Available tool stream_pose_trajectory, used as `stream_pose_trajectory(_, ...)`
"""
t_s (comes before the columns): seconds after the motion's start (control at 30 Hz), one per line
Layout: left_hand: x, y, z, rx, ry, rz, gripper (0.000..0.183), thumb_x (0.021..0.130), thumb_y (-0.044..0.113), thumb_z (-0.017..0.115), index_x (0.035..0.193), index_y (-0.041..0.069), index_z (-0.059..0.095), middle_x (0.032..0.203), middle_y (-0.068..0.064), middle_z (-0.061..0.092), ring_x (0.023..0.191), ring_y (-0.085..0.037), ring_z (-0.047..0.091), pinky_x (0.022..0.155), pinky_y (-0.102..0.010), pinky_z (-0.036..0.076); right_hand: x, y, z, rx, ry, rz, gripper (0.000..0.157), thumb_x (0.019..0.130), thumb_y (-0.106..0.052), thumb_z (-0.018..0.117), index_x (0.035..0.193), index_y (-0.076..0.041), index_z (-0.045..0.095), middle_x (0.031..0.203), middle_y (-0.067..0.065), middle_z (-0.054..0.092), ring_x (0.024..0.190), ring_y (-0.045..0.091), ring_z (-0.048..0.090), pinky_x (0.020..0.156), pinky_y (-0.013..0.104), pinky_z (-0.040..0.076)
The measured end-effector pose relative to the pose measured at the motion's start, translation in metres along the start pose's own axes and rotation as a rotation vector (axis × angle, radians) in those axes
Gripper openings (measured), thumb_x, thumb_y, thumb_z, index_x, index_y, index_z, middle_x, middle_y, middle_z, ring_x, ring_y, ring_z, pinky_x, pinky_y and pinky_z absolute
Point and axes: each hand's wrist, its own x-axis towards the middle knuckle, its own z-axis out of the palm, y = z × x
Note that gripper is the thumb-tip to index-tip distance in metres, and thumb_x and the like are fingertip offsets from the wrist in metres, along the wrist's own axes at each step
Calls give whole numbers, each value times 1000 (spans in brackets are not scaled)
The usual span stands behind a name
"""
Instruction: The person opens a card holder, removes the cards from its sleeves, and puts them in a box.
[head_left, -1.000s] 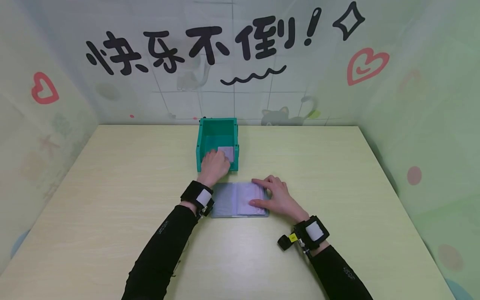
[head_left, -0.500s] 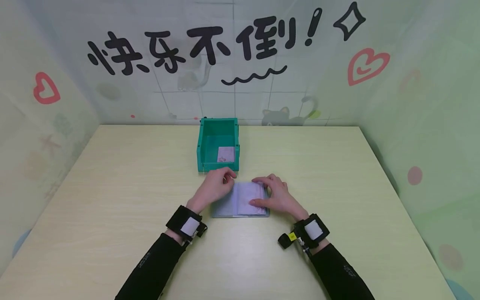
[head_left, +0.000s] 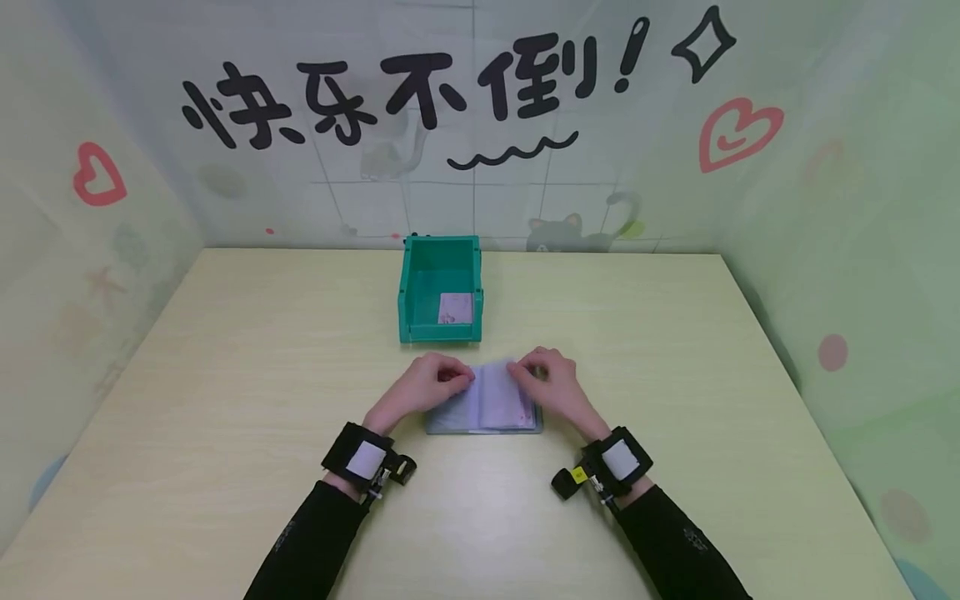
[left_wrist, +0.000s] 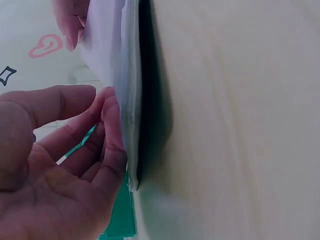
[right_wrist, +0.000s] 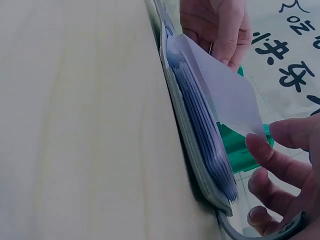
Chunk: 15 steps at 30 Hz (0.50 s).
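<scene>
Head view: a small booklet (head_left: 450,416) with thin, translucent lilac pages lies open on a pale wood-grain table (head_left: 187,400). At the booklet's far right, the right hand (head_left: 551,381) pinches the corner of a raised page (right_wrist: 227,92) between thumb and forefinger; the right wrist view shows its other fingers curved and spread, with more pages layered below. At the booklet's far left, near the fold, is the left hand (head_left: 427,383), fingers bent and thumb close to the fingertips; whether it has hold of anything I cannot tell. Just beyond the booklet stands a teal plastic bin (head_left: 440,333), with a pinkish card (head_left: 455,307) inside, at the end nearest the booklet.
</scene>
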Motion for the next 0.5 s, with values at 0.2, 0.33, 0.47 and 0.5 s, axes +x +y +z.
stream_pose_trajectory(0.2, 1, -8, -2, -52, -61, 28, 21, 99, 11, 62, 113, 3, 75, 114, -14, 73, 98, -18, 61, 86, -28, 52, 3, -4, -3, 33, -83, -81, 28, 101, -26, 60, 88, -7, 76, 77, 5, 61, 79, 17, 50, 73, 27, 38)
stream_pose_trajectory(0.33, 2, -12, -4, -126, -90, 26, 23, 101, 17, 61, 113, 3, 74, 112, -12, 73, 96, -16, 60, 83, -24, 49, 5, -6, -2, 71, -184, -122, 34, 105, -25, 51, 87, -4, 72, 79, 8, 61, 80, 16, 52, 75, 26, 40)
stream_pose_trajectory(0.47, 2, -15, -6, -215, -128, 15, 30, 105, 26, 54, 109, 3, 73, 105, -11, 68, 94, -19, 55, 83, -27, 46, 7, -10, 0, 68, -262, -152, 34, 107, -22, 45, 109, -6, 75, 88, 9, 64, 86, 17, 53, 77, 26, 40)
stream_pose_trajectory(0.5, 1, -15, -6, -231, -134, 5, 32, 106, 28, 52, 108, 3, 72, 103, -11, 66, 94, -20, 54, 84, -27, 45, 8, -11, 1, 56, -272, -160, 34, 107, -22, 45, 114, -7, 75, 88, 9, 64, 86, 17, 53, 76, 26, 40)
